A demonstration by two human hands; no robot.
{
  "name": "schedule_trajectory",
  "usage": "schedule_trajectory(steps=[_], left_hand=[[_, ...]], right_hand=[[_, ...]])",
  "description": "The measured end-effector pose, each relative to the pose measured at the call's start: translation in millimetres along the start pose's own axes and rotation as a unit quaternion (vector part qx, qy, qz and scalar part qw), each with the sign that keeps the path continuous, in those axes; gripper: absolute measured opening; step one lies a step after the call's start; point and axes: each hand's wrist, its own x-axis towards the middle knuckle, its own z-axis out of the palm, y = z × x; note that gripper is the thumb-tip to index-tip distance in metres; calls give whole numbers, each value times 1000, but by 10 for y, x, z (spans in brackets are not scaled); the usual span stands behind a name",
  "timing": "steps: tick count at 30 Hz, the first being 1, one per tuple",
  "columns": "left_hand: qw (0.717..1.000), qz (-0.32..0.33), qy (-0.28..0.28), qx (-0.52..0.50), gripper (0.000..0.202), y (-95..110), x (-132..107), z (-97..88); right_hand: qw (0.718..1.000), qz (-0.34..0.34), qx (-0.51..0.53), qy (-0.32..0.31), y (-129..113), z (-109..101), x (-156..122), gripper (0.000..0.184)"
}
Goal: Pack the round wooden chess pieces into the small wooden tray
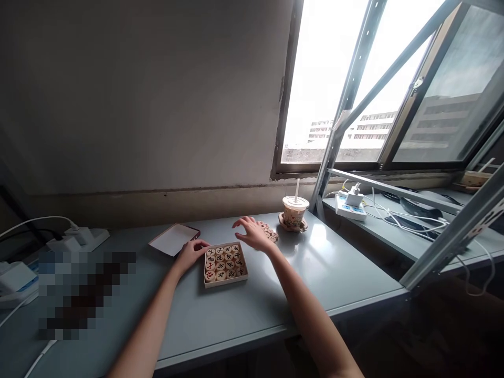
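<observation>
A shallow wooden box point(225, 283) sits on the grey table point(244, 315), filled with several round wooden chess pieces with black and red characters. My left hand point(191, 253) rests against the box's left edge, fingers curled onto it. My right hand point(254, 233) hovers just behind the box with fingers spread, holding nothing, next to a small heap of loose chess pieces point(269, 231). The box's lid point(174, 239) lies upside down to the left.
A paper cup with a straw point(294, 210) stands on a coaster behind the loose pieces. Power strips with plugs and white cables lie at the far left point(81, 237) and on the right-hand shelf point(350, 206). Metal shelf struts point(452, 231) cross the right side below the window.
</observation>
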Motion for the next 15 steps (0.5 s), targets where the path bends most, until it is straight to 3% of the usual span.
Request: schedule_trajectory(steps=[3,6,15], left_hand=[[1000,6,1,3,31,29,-3,1],[1000,4,11,9,31,53,-5,6],[1000,8,12,-3,33,77,-19,9]], right_hand=[[982,-134,85,-105,-272,77,10,27],[959,-176,97,-198,-399,181,-25,26],[967,-168,74,-177,-496,323,-59,34]])
